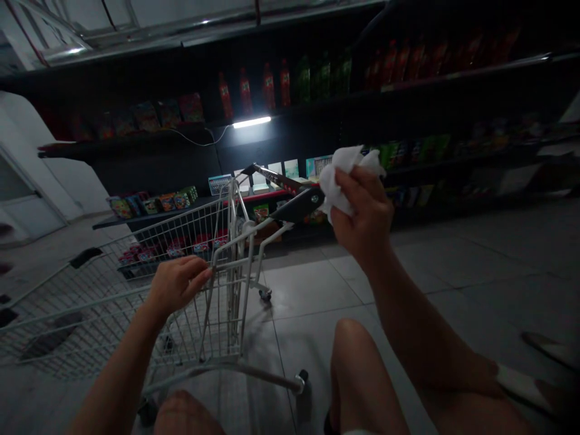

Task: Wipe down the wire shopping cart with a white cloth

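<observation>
A wire shopping cart point(113, 290) lies tipped on the tiled floor in front of me. My left hand point(179, 283) is closed on one of its upright wire bars near the rear frame. My right hand point(362, 211) is raised and gripped around a crumpled white cloth point(344, 175), which presses against the black end of the cart's handle point(296, 205). My bare knees show at the bottom of the view.
Dark store shelves point(317, 109) run along the back with red and green bottles up top and snack packs lower down. A lit tube lamp point(251, 122) glows under one shelf. A white wall stands at left. Grey floor tiles point(475, 272) spread to the right.
</observation>
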Motion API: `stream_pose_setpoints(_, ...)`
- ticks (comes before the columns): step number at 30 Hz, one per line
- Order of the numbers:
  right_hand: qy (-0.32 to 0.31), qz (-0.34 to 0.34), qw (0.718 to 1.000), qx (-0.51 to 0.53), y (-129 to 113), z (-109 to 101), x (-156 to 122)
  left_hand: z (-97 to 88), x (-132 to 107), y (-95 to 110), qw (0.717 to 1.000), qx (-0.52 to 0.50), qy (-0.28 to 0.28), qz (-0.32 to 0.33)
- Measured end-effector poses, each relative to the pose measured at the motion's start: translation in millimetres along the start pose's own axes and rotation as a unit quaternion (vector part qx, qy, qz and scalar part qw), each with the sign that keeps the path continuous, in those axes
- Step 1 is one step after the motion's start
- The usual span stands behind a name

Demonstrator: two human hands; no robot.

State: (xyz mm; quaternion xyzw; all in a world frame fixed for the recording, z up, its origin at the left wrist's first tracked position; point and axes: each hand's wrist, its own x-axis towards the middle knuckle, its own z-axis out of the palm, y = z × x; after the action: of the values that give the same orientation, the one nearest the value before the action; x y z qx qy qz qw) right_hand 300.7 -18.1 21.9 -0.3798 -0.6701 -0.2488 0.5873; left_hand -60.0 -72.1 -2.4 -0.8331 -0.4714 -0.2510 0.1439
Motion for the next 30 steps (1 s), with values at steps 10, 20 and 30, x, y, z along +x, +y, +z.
stream_pose_setpoints(10, -0.245, -0.087, 0.932, 0.251, 31, 16, 55, -17.3, 71, 119, 0.989, 0.022, 0.143, 0.023)
stream_pose_setpoints(20, -0.347, -0.093, 0.906, 0.224, 36, 77, 99, 17.4, 113, 125, 0.968, 0.099, 0.198, -0.117)
stream_pose_setpoints(30, -0.324, -0.137, 0.902, 0.251, -3, 60, 82, -5.9, 73, 107, 0.946, 0.061, 0.319, -0.013)
